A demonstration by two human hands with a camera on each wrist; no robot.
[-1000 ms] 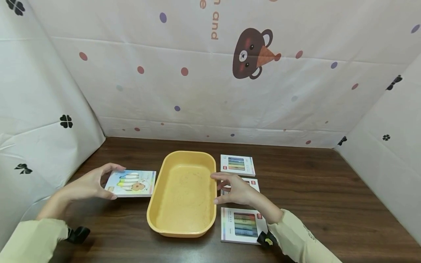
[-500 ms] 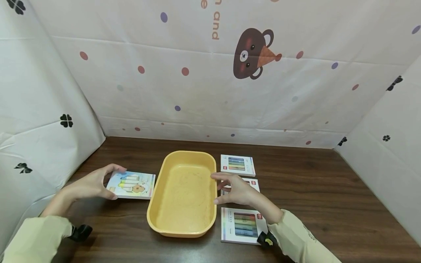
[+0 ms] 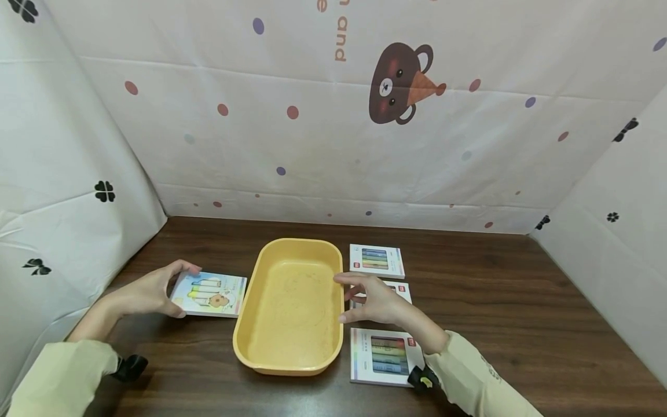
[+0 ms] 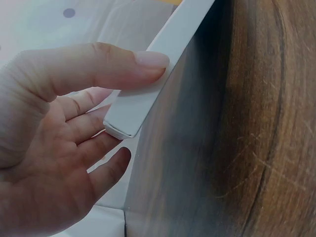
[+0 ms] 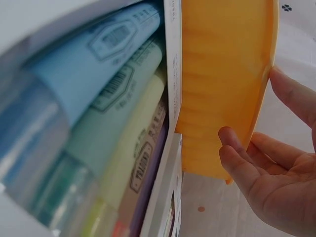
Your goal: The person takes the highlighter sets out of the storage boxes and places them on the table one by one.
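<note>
My left hand [image 3: 143, 294] holds a flat box of marker pens [image 3: 211, 294] by its left end, thumb on the near side and fingers at the far side. Pale pens and a small bear are printed on its upper face; the left wrist view shows its plain white side [image 4: 160, 66] under the thumb. The box's right end is close against a yellow plastic tray [image 3: 289, 313], and contact there cannot be told. On the tray's right rim rest the index fingertip and thumb of my right hand [image 3: 376, 300]. In the right wrist view its other fingers [image 5: 242, 165] are loosely bent.
To the tray's right, three windowed pen boxes lie in a column: a far one [image 3: 376, 260], a middle one [image 3: 398, 289] partly behind my right hand, and a near one [image 3: 388, 358] by my right wrist. A printed cloth [image 3: 333, 145] stands behind the dark wooden table [image 3: 495, 313].
My left hand and sleeve have shifted slightly right, and the box it holds sits a touch nearer to me. The right hand and the tray stay in place.
</note>
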